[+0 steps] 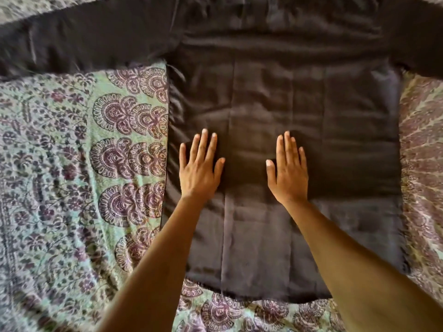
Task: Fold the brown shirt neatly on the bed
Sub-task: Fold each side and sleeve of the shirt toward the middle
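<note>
The brown shirt (335, 121) lies spread flat on the bed, its body running from the near hem up to the top of the view. Both long sleeves stretch straight out, one to the left (84, 44) and one to the right (417, 37). My left hand (199, 166) lies flat on the shirt's body near its left edge, fingers straight and slightly apart. My right hand (288, 168) lies flat on the middle of the body, fingers straight. Neither hand holds any cloth. Faint lengthwise creases run down the fabric.
A green and purple patterned bedcover (72, 176) shows to the left of the shirt, along the near edge (239, 312), and at the right (422, 164). The cover is slightly rumpled on the left.
</note>
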The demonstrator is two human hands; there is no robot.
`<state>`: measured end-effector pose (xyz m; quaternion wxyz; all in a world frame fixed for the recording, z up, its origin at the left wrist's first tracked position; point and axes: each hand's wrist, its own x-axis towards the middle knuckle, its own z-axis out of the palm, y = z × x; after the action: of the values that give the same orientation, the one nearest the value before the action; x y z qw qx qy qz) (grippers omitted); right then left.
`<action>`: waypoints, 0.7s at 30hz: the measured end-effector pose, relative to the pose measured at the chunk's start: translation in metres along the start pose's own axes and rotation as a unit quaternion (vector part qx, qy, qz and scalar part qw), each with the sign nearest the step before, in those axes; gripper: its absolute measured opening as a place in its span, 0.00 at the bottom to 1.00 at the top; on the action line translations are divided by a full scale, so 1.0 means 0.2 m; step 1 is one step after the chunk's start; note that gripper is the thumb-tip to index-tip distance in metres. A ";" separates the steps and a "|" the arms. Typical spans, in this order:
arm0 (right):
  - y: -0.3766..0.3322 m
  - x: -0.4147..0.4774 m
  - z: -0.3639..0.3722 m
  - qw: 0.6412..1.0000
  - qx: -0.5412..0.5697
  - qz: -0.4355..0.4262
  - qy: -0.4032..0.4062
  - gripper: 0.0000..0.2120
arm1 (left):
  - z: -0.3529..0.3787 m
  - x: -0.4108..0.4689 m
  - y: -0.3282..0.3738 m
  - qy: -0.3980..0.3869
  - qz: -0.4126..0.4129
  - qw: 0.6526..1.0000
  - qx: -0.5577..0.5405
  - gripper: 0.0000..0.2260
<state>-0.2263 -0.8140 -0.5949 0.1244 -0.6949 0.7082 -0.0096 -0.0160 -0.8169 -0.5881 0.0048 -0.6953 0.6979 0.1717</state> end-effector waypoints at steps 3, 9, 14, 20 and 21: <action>0.00 0.00 -0.01 1.000 -0.014 -0.007 -0.014 0.29 | -0.01 -0.10 -0.16 0.002 -0.101 0.995 0.009 0.26; -0.15 -0.05 -0.11 0.999 0.042 -0.005 -0.026 0.28 | -0.14 -0.40 -0.27 0.061 -0.201 0.976 -0.051 0.19; -0.32 -0.12 -0.11 0.982 0.068 -0.123 -0.127 0.31 | -0.16 -0.67 -0.22 0.048 -0.351 0.919 -0.171 0.19; -0.40 -0.13 -0.11 0.984 0.031 -0.123 -0.123 0.26 | -0.18 -0.79 -0.16 0.006 -0.397 0.875 -0.277 0.18; -0.43 -0.11 -0.12 0.986 0.038 -0.117 -0.110 0.25 | -0.19 -0.79 -0.17 0.001 -0.392 0.879 -0.272 0.15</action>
<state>-0.1465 -0.7993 -0.5518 0.2255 -0.7648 0.6029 0.0253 0.0313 -0.6713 -0.5217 -0.1184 -0.8861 0.2943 0.3380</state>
